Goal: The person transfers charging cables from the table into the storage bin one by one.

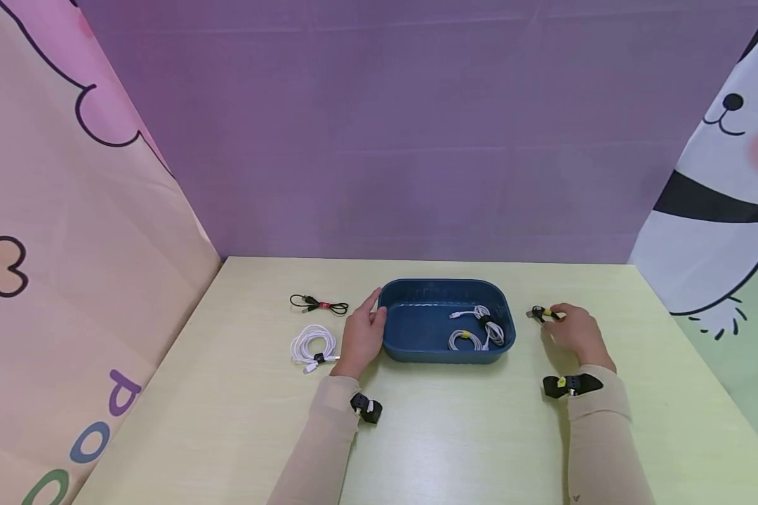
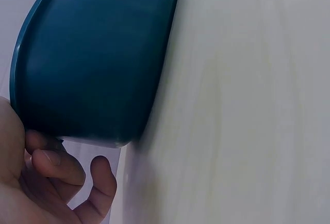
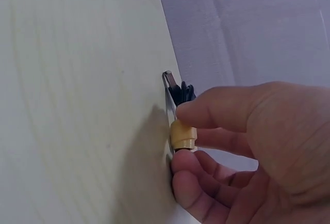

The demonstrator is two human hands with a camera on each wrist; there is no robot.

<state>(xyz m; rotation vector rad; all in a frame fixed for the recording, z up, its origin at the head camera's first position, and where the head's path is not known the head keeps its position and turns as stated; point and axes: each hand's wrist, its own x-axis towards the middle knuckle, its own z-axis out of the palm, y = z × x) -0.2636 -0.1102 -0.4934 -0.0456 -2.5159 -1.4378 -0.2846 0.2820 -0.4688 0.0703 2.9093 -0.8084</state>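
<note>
A dark blue rectangular plastic bin (image 1: 445, 356) stands on the table. Its left end is held by my left hand (image 1: 361, 341), with the thumb near the rim and curled fingers (image 2: 56, 164) against the outer wall in the left wrist view. Inside the bin, at its right, lie a white cable with a black tie (image 1: 494, 331) and a white cable with a yellow tie (image 1: 465, 341). To the right of the bin, my right hand (image 1: 580, 335) pinches a bundled black cable (image 3: 183, 95) by its yellow tie (image 3: 183, 135), close to the tabletop.
Left of the bin lie a black cable with a red tie (image 1: 324, 306) and, nearer, a coiled white cable with a black tie (image 1: 303, 345). A purple backdrop (image 1: 379, 140) rises behind the table (image 1: 467, 435), with printed cloths at both sides.
</note>
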